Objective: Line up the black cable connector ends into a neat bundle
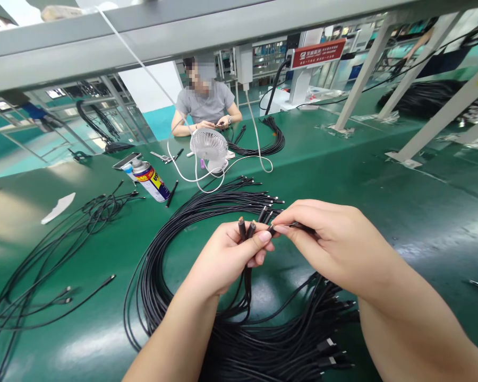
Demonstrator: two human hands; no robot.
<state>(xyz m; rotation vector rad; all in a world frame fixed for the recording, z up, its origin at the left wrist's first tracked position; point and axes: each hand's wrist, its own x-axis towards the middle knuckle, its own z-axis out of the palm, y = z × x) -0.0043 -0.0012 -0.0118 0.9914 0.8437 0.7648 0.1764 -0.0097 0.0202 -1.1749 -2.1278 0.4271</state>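
Observation:
Several black cables run up into my left hand, which is closed around them. Their connector ends stick up past my thumb and fingers. My right hand pinches a black connector right beside the left fingertips, and the two hands nearly touch. Part of what the right fingers hold is hidden behind them. Beneath my hands a large coil of black cables curves over the green table. A thick pile of cable ends lies close to me between my forearms.
A white fan with a white cord stands beyond the coil. A spray can and a black pen are left of it. Loose cables lie at left. Across the table a person handles cables. Metal posts rise at right.

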